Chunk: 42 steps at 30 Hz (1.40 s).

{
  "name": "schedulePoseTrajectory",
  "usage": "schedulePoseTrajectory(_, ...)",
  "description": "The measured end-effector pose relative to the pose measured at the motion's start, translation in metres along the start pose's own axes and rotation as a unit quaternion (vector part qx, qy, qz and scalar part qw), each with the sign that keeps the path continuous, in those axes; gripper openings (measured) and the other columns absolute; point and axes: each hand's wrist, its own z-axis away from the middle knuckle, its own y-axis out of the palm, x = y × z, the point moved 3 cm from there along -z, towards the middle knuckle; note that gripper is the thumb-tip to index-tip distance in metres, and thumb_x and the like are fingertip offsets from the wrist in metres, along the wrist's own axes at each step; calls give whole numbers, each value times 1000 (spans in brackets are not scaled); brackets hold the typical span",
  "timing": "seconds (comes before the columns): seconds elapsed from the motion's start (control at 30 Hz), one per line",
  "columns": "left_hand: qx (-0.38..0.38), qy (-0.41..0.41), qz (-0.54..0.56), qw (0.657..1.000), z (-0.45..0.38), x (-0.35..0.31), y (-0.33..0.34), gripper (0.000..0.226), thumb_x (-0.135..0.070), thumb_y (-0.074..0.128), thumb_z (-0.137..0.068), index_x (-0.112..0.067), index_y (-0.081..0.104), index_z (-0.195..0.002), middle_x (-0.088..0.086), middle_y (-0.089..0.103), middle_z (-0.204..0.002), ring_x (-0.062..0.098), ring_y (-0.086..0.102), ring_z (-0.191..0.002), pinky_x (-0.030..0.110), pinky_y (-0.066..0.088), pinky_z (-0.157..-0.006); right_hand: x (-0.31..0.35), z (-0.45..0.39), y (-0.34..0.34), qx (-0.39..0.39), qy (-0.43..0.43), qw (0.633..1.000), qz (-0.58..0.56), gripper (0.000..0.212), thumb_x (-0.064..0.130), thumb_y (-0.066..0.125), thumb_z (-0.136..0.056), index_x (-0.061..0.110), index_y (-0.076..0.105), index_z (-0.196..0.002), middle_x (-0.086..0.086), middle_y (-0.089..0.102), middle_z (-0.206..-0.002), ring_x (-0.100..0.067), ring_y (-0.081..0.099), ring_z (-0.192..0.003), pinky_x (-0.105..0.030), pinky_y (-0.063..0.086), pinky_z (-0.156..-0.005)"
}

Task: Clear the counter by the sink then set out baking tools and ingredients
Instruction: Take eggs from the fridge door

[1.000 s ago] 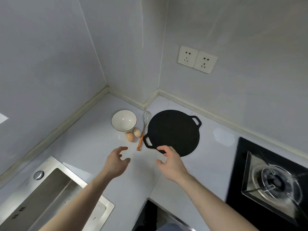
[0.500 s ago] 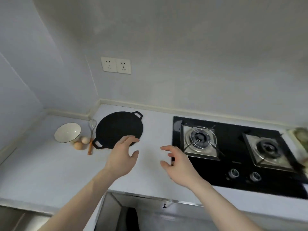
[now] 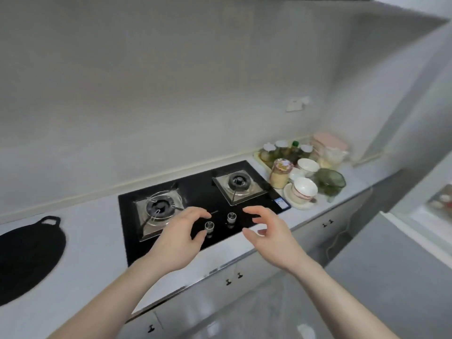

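Hands: left hand (image 3: 179,237) and right hand (image 3: 274,232) hover above the hob's near edge, fingers apart, loosely curled, holding nothing.
Hob: black gas hob (image 3: 200,189), two knobs between the hands.
Griddle: black griddle pan (image 3: 27,255) lies flat, far left.
Ingredients: jar (image 3: 280,173), cups (image 3: 304,190) and green glass bowl (image 3: 330,182) cluster far right, touching.
Advice: likely reach right; lift one piece at a time, steadying its neighbours.

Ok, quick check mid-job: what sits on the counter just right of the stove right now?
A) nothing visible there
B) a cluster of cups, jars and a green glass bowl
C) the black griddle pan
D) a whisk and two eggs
B: the cups and jars and the green glass bowl crowd the counter right of the stove; the black griddle pan lies to its left.
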Motion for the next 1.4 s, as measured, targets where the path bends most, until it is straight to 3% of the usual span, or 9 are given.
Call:
schedulePoseTrajectory(0.2, 79, 135, -14, 988, -86, -88, 57, 34, -26, 64, -94, -38, 58, -126, -27, 51, -131, -2, 49, -125, 25, 41, -109, -56, 28, -129, -167, 81, 983, 2, 42, 28, 70, -91, 40, 58, -129, 17, 56, -134, 0, 55, -118, -27, 52, -98)
schedulePoseTrajectory(0.33, 119, 220, -15, 968, -132, -139, 92, 33, -28, 62, -95, -39, 57, -125, -28, 49, -133, -3, 48, -124, 24, 44, -103, -82, 47, -188, -243, 117, 963, 18, 40, 23, 70, -91, 37, 60, -128, 16, 59, -128, 5, 55, -111, -8, 45, -86)
schedulePoseTrajectory(0.43, 162, 267, -1, 950, -163, -178, 125, 33, -29, 62, -93, -43, 55, -122, -30, 49, -130, -6, 47, -123, 23, 42, -103, -103, 66, -225, -301, 142, 943, 26, 39, 25, 70, -90, 38, 60, -125, 20, 60, -125, 8, 55, -112, -24, 51, -97)
schedulePoseTrajectory(0.6, 220, 339, 30, 914, -194, -244, 190, 33, -26, 64, -93, -41, 57, -121, -29, 50, -129, -15, 43, -119, 8, 33, -95, -131, 110, -266, -385, 191, 903, 20, 38, 25, 70, -92, 41, 59, -125, 26, 56, -126, 10, 52, -115, -19, 49, -93)
schedulePoseTrajectory(0.77, 263, 402, 38, 876, -199, -319, 247, 33, -29, 66, -92, -40, 58, -121, -32, 49, -129, -12, 44, -120, -1, 24, -98, -149, 154, -303, -438, 213, 873, 33, 40, 25, 72, -90, 44, 58, -122, 31, 55, -126, 11, 53, -115, -18, 48, -93)
schedulePoseTrajectory(0.9, 279, 438, 67, 852, -206, -385, 287, 34, -28, 66, -91, -37, 59, -122, -29, 50, -131, -9, 47, -123, 13, 35, -102, -158, 182, -343, -482, 209, 849, 54, 40, 23, 74, -88, 44, 60, -119, 29, 58, -123, 5, 56, -115, -16, 47, -91)
schedulePoseTrajectory(1.1, 295, 470, 104, 825, -214, -489, 355, 31, -26, 66, -90, -37, 58, -119, -27, 52, -129, -6, 51, -116, 17, 39, -99, -181, 213, -423, -535, 187, 818, 98, 39, 17, 77, -86, 37, 65, -117, 26, 62, -116, 0, 61, -109, -19, 49, -90)
schedulePoseTrajectory(1.23, 317, 469, 117, 816, -222, -545, 396, 30, -29, 64, -91, -38, 57, -119, -26, 53, -128, -2, 49, -117, 24, 42, -101, -198, 223, -457, -559, 198, 798, 110, 38, 16, 76, -86, 36, 65, -116, 26, 63, -117, 3, 61, -106, -8, 45, -86)
schedulePoseTrajectory(1.4, 344, 502, 118, 785, -231, -621, 443, 32, -30, 64, -90, -35, 60, -122, -17, 56, -125, 6, 53, -115, 34, 47, -99, -214, 238, -470, -587, 241, 765, 106, 32, 29, 76, -87, 41, 64, -114, 29, 62, -116, 7, 59, -108, -14, 47, -87)
